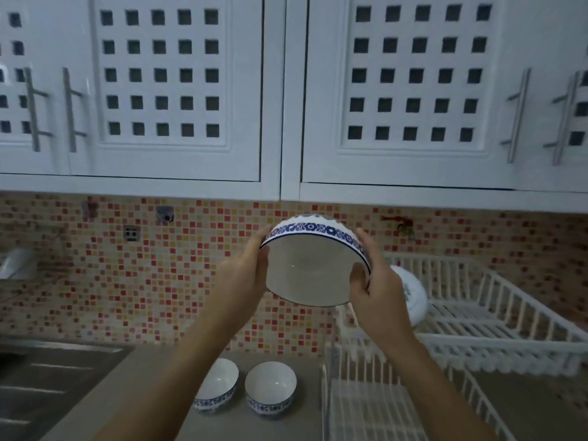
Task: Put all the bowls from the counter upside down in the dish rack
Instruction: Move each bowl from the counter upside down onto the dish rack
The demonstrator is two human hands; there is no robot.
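I hold a large white bowl with a blue flower band (pixel 310 268) up in the air, tipped so its opening faces me. My left hand (pixel 245 275) grips its left rim and my right hand (pixel 378 288) grips its right rim. Two smaller bowls of the same pattern stand upright on the counter below: one (pixel 218 389) partly behind my left forearm, the other (pixel 270 388) beside it. The white two-tier dish rack (pixel 496 313) stands to the right. A white bowl (pixel 413 297) rests upside down on its upper tier, partly hidden by my right hand.
A steel sink drainboard (pixel 47 383) lies at the left. The grey counter (pixel 286 421) runs between sink and rack. A mosaic tile backsplash (pixel 127 281) and white wall cabinets (pixel 286 90) with bar handles rise close behind and above.
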